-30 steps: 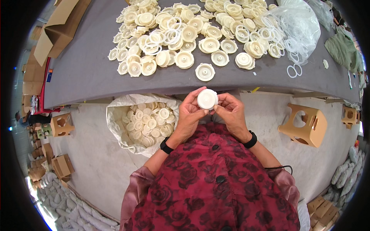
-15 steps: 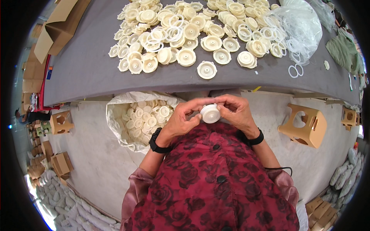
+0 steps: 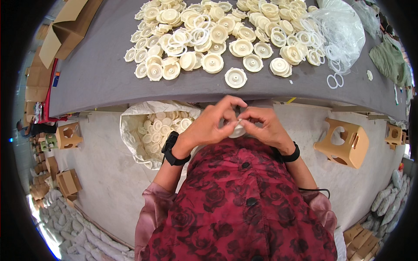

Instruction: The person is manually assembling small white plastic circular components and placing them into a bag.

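In front of my body, just below the table edge, both hands are at a small round white plastic cap (image 3: 236, 131). My right hand (image 3: 266, 127) is closed, pinching the cap with thumb and fingers. My left hand (image 3: 212, 124) is also closed, with its thumb tip at the cap's left side and its forefinger bent up above it. The fingers cover much of the cap. On the grey table beyond lies a wide heap of similar cream caps (image 3: 213, 63), with thin white rings (image 3: 199, 36) scattered over it. One cap (image 3: 235, 78) sits nearest the table's edge.
A white woven sack (image 3: 130, 139) holding more caps stands on the floor at left. Clear plastic bag (image 3: 342, 32) with rings lies at the table's right. A tan stool (image 3: 344, 141) stands at right, another (image 3: 69, 135) at far left. An open carton (image 3: 65, 32) occupies the table's far left.
My left hand has turned and its forefinger has risen off the cap's top. The cap has tilted and is now more hidden by my fingers.
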Available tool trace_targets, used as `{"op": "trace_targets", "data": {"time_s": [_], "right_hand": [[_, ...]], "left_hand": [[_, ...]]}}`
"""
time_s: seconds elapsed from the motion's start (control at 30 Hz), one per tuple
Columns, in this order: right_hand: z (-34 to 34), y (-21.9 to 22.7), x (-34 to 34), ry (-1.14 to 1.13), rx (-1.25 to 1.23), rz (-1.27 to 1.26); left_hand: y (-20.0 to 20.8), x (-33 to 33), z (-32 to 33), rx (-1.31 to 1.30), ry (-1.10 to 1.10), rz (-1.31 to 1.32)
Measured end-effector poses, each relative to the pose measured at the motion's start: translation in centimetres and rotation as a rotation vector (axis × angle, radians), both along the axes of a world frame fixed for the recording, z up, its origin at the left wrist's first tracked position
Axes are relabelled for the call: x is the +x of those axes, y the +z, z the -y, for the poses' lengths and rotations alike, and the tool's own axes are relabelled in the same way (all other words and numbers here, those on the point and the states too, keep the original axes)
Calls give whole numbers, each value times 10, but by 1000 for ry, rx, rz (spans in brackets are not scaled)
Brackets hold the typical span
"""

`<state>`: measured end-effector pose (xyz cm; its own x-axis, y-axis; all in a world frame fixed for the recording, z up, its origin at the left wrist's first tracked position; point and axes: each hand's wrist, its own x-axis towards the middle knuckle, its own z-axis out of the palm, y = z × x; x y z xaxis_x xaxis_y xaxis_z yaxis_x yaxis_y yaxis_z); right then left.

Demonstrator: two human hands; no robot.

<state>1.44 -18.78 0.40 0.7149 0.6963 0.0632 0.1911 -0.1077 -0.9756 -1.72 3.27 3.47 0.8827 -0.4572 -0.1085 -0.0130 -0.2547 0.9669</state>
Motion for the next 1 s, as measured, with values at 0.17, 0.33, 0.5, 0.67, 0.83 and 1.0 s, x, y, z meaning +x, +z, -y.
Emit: {"op": "trace_targets", "data": {"time_s": [0.17, 0.33, 0.5, 0.67, 0.83, 1.0], "right_hand": [[-2, -5, 0, -279, 412, -550], [-9, -7, -5, -338, 546, -595], [0, -12, -7, -296, 368, -327], [3, -13, -10, -289, 351, -275], [0, 0, -6, -299, 332, -409], [5, -1, 2, -129, 224, -145]], "left_hand": [[-43, -3, 4, -668, 264, -208], [-56, -23, 24, -720, 444, -175], [-54, -33, 29, -794, 553, -183], [-47, -40, 19, -597, 526, -159], [-38, -35, 13, -506, 417, -18], [-36, -20, 0, -331, 231, 117]]}}
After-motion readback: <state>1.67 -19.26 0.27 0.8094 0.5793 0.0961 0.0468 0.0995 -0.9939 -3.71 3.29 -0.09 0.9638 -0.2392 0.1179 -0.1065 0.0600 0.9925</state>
